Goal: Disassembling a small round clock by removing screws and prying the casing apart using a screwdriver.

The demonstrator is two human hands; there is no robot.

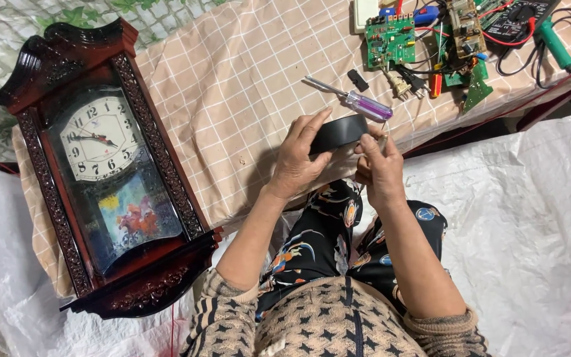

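We find both hands raised together over the near edge of the checked cloth (232, 86), clamped on one black tape roll (338, 132). The left hand (299, 162) grips its left rim, thumb beneath; the right hand (379, 165) pinches the right end. The roll's long axis runs left to right between them, equally near both. A screwdriver (355, 99) lies just beyond; the clock (100, 165) lies well left.
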